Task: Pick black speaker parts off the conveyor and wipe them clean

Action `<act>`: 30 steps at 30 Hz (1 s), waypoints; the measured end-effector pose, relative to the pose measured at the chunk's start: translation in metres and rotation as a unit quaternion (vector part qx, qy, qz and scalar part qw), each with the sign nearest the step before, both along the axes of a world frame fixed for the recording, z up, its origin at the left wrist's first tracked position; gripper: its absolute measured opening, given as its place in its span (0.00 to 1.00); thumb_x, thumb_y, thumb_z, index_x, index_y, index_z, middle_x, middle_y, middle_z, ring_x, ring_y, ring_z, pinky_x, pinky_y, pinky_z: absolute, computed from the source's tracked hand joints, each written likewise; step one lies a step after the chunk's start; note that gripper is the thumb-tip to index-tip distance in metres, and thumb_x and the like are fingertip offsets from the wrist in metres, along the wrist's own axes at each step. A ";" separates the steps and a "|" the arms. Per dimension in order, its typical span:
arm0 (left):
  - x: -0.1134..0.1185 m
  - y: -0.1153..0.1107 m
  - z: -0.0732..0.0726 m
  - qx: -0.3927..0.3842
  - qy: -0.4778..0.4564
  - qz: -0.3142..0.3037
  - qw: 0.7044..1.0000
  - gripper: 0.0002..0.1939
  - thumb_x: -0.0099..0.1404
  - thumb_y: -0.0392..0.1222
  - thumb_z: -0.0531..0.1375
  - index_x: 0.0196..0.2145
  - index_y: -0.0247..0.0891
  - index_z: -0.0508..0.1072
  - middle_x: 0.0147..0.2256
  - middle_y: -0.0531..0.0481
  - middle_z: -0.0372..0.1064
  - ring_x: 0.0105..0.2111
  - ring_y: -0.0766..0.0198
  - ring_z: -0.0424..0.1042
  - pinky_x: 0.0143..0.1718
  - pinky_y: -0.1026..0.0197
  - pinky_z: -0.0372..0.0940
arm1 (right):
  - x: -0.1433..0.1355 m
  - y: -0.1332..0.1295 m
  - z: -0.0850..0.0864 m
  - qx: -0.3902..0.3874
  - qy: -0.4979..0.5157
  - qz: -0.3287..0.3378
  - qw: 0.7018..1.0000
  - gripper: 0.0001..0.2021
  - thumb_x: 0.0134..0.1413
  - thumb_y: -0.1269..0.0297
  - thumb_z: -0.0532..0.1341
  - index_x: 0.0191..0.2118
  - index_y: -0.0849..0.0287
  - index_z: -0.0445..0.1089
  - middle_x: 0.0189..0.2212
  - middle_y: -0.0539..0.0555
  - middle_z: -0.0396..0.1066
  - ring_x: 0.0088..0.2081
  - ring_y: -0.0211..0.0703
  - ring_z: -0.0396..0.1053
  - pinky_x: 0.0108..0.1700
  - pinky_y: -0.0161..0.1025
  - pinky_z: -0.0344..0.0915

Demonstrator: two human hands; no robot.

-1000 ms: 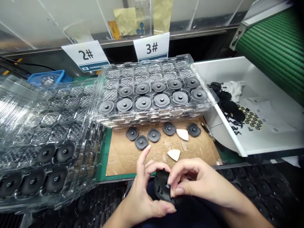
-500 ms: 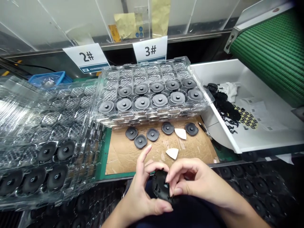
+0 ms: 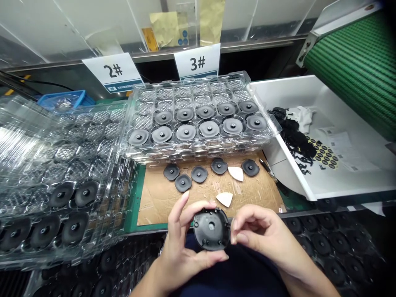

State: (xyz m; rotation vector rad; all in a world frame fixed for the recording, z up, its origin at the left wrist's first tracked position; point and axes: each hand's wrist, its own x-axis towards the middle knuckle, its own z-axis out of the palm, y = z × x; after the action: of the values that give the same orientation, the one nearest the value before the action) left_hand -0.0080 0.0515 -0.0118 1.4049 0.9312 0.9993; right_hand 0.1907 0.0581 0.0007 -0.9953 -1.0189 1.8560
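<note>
The left hand holds the black disc by its rim, on the near side of the cardboard sheet. The right hand has fingertips narrowed at the disc's right edge; whether they grip anything cannot be determined.

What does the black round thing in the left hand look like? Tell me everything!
The black round thing is roundish with softly squared corners and looks like shiny plastic. The side we see is hollowed, with a pale spot near its middle and little pegs near the rim. It is tilted up toward the camera, in front of the cardboard. The left hand holds it, thumb below. The right hand is at its right edge; I can't tell if it touches.
</note>
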 end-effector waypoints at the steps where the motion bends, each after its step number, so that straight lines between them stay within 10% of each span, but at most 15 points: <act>1: 0.000 0.000 0.000 0.012 0.000 0.009 1.000 0.53 0.49 0.29 0.65 0.59 0.57 0.35 0.51 0.45 0.61 0.52 0.51 0.63 0.51 0.49 0.59 | -0.001 -0.001 0.000 0.017 -0.008 -0.011 1.000 0.03 0.50 0.69 0.64 0.32 0.59 0.70 0.24 0.47 0.70 0.26 0.31 0.68 0.31 0.28 0.64; 7: 0.005 -0.001 -0.003 0.056 0.012 0.051 0.997 0.52 0.49 0.25 0.64 0.58 0.57 0.36 0.51 0.45 0.61 0.53 0.52 0.61 0.52 0.45 0.59 | -0.010 0.000 0.006 0.132 -0.154 -0.056 0.978 0.04 0.52 0.71 0.61 0.33 0.56 0.71 0.30 0.49 0.70 0.34 0.35 0.68 0.38 0.31 0.65; 17: 0.004 0.012 -0.012 0.311 0.109 0.076 0.941 0.56 0.42 0.21 0.66 0.61 0.40 0.40 0.50 0.39 0.62 0.51 0.51 0.64 0.52 0.44 0.63 | -0.016 -0.001 0.003 0.108 -0.228 -0.083 0.964 0.05 0.47 0.71 0.64 0.32 0.54 0.72 0.29 0.47 0.74 0.31 0.34 0.70 0.36 0.28 0.66; 30: 0.008 0.008 -0.016 0.322 0.134 0.087 0.933 0.56 0.44 0.22 0.66 0.61 0.42 0.38 0.52 0.40 0.61 0.52 0.53 0.64 0.52 0.47 0.63 | -0.015 0.000 0.000 0.056 -0.196 -0.071 0.976 0.04 0.49 0.71 0.63 0.32 0.55 0.70 0.29 0.46 0.70 0.33 0.33 0.68 0.37 0.27 0.64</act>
State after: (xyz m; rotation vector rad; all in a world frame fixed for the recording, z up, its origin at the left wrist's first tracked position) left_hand -0.0003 0.0600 -0.0273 2.0747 0.9800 1.3445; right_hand 0.1752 0.0584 0.0006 -1.3600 -1.2308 1.4991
